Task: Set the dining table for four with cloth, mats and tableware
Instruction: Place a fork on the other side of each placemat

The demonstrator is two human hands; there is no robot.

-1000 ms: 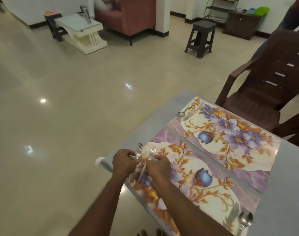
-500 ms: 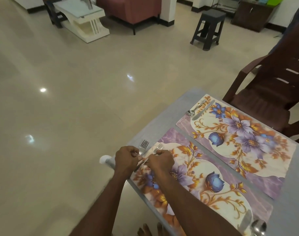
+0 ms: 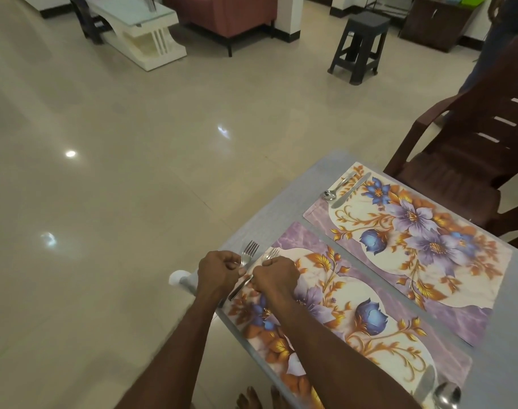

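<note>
Two floral place mats lie side by side on the grey cloth (image 3: 284,208) of the table: a near mat (image 3: 378,329) and a far mat (image 3: 414,240). My left hand (image 3: 219,273) grips one fork (image 3: 248,251), its tines sticking out past the near mat's left corner. My right hand (image 3: 277,278) grips a second fork (image 3: 270,254) over that same corner; a handle shows between the two hands. A spoon (image 3: 336,188) and a knife (image 3: 350,190) lie on the far mat's top left end. Another spoon (image 3: 446,397) and knife (image 3: 424,388) lie at the near mat's right end.
A brown plastic chair (image 3: 470,149) stands close behind the far mat. A black stool (image 3: 359,45), a white coffee table (image 3: 139,28), a red sofa (image 3: 222,13) and a dark cabinet (image 3: 434,22) stand across the tiled floor. The table's corner leg (image 3: 179,278) shows below my left hand.
Both hands have lowered slightly toward the near mat's corner, and the two forks have drawn a little apart. The view has tilted down and left.
</note>
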